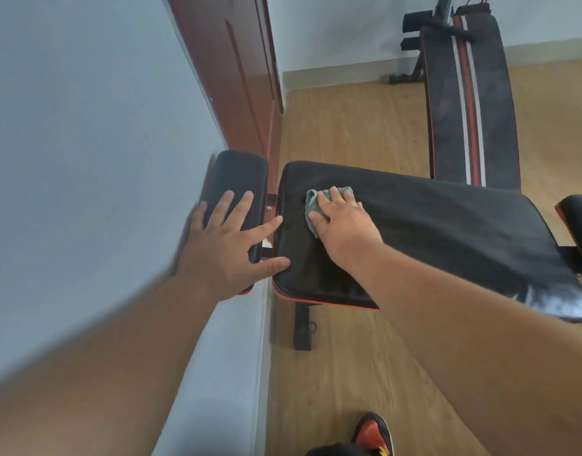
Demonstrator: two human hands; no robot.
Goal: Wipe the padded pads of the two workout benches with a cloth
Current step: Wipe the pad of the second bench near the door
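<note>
Plaster wall (85, 159), pale and smooth, fills the left side, with a glossy reddish-brown door (230, 77) running along its edge. Against the wall sits a small pad (240, 172), a rounded black cushion with a faint sheen; the left hand (223, 245) lies flat on it, fingers straight and spread, its thumb reaching across the gap to the edge of the large pad (447, 232). That larger cushion is a broad rounded rectangle of black leather-like covering with a red piped rim, glossy at its right corner. Near its left end the right hand (343, 222) presses down on a crumpled grey-green cloth (314, 205), fingers fairly straight over it, so most of the cloth is hidden beneath the palm. Under the pad, only a short black metal leg (302, 327) shows on the wood-grain floor (348, 126). Behind stands the second bench (470, 103), long and curved, matte black with red and white stripes, its top cut off. Another pad (579, 222) at the right edge is mostly cropped.
</note>
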